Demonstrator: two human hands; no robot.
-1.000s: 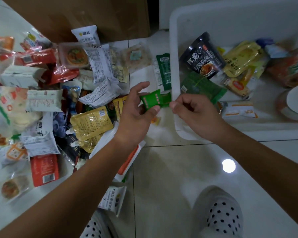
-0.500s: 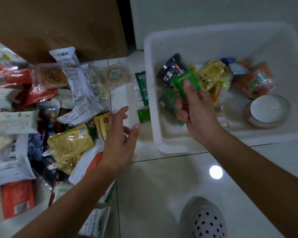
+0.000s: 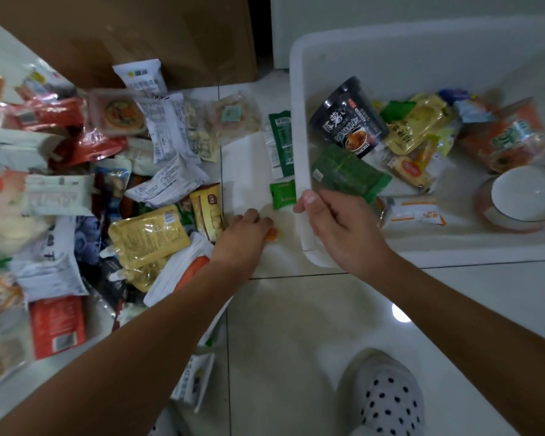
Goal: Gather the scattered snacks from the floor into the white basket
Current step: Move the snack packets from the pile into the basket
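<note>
The white basket (image 3: pixel 297 121) stands on the tiled floor at the right and holds several snacks, among them a black noodle cup (image 3: pixel 348 116), a dark green pack (image 3: pixel 346 173) and a small green packet (image 3: pixel 397 110). My right hand (image 3: pixel 337 228) hovers at the basket's near left rim, fingers loosely curled, holding nothing. My left hand (image 3: pixel 243 239) is down on the floor beside the basket, its fingertips curled onto a small orange snack (image 3: pixel 272 236). Another small green packet (image 3: pixel 283 194) lies on the floor just beyond it.
A heap of snack packs (image 3: pixel 107 184) covers the floor at the left. A long green packet (image 3: pixel 280 143) lies against the basket's left wall. A brown cardboard box (image 3: pixel 139 36) stands behind. My spotted slipper (image 3: pixel 387 401) is at the bottom.
My right hand has let go of the green packet in the basket and drawn back to the near rim. My left hand has dropped to the floor onto the orange snack.
</note>
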